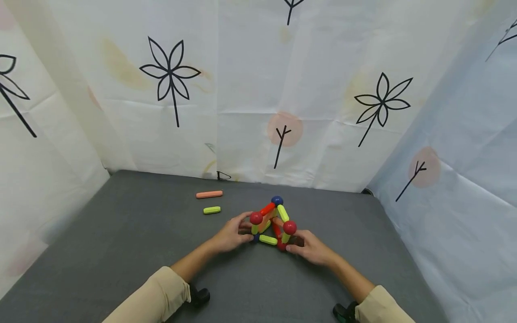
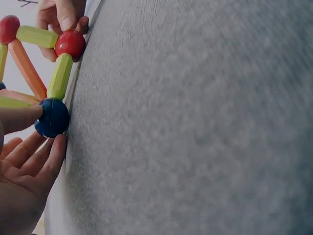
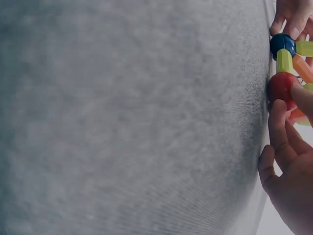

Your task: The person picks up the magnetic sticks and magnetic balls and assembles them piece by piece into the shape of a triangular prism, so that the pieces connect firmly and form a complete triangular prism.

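Note:
A small three-dimensional frame of coloured toy rods and balls stands on the table between both hands. At its near left corner, my left hand (image 1: pixel 231 234) pinches a dark blue ball (image 2: pixel 52 117) between thumb and fingers. My right hand (image 1: pixel 313 248) holds the red ball (image 3: pixel 282 90) at the near right corner, thumb and index finger against it. A yellow-green rod (image 1: pixel 268 240) joins these two balls along the bottom. Above them sit two more red balls, the left one (image 1: pixel 256 218) and the right one (image 1: pixel 289 227). Another blue ball (image 1: pixel 277 200) tops the back, joined by a red rod (image 1: pixel 267 209).
Left of the frame, an orange rod (image 1: pixel 209 194) and a shorter yellow-green rod (image 1: pixel 212 210) lie loose on the dark grey table (image 1: pixel 141 224). White curtains (image 1: pixel 242 89) with plant drawings enclose the back and sides.

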### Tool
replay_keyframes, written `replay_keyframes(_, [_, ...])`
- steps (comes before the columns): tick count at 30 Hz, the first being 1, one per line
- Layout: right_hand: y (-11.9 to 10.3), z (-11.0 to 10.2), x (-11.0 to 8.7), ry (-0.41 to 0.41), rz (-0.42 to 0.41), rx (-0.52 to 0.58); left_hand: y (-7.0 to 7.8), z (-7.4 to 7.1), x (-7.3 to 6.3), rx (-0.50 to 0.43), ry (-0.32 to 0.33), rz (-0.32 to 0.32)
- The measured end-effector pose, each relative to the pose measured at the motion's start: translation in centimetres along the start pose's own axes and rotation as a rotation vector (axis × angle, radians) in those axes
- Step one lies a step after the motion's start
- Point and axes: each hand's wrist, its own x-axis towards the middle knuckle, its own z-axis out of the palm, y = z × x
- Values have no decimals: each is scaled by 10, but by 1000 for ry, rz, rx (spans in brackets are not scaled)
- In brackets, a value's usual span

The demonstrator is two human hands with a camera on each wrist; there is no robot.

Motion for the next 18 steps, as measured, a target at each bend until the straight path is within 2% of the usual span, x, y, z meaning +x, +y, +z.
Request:
replay_keyframes(5, [-1, 0, 3, -27, 43, -5, -4, -6, -5, 22, 18, 19])
replay_keyframes(7, [-1, 0, 3, -32, 51, 0, -8, -12, -7, 36, 29, 28])
replay_keyframes(9, [-1, -1, 3, -36, 50, 6, -9, -21, -9, 69, 68, 40])
replay_keyframes(11, [0, -1, 2, -38, 45, 14, -9, -33, -10, 116, 148, 67])
replay_keyframes(14, [0, -1, 3, -41, 40, 24, -13, -55, -10, 172, 326, 97])
replay_keyframes(18, [-1, -1, 3, -43, 52, 27, -23, -85, -10, 199, 551, 65])
